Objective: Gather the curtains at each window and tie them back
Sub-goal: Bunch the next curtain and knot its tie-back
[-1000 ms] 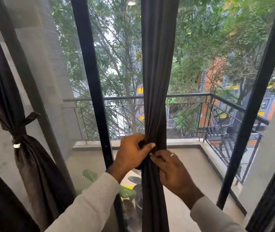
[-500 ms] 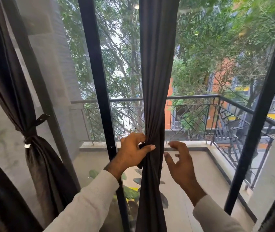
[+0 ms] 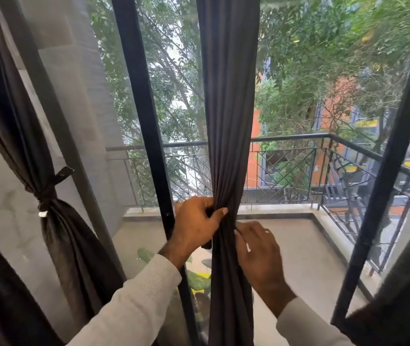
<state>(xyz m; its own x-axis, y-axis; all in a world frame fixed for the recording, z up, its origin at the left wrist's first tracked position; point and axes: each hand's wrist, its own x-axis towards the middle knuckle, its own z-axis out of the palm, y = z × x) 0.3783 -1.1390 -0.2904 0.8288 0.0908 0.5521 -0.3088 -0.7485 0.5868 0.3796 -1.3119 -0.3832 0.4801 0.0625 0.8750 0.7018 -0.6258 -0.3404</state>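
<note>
1. Middle curtain hanging straight down between the panes, long axis vertical, bunched at waist height
2. Left hand clamped round the bunch from its left, fingers curled on the fabric
3. Right hand just below, fingertips on the folds from the right; grip unclear

Through the glass I look onto a balcony floor, pale and bare, edged by a dark metal railing with a diagonal lattice. Black window frames stand upright on the left and right. Far beyond, green trees screen an orange building. Near, low down, leafy plants sit behind the pane.
</note>
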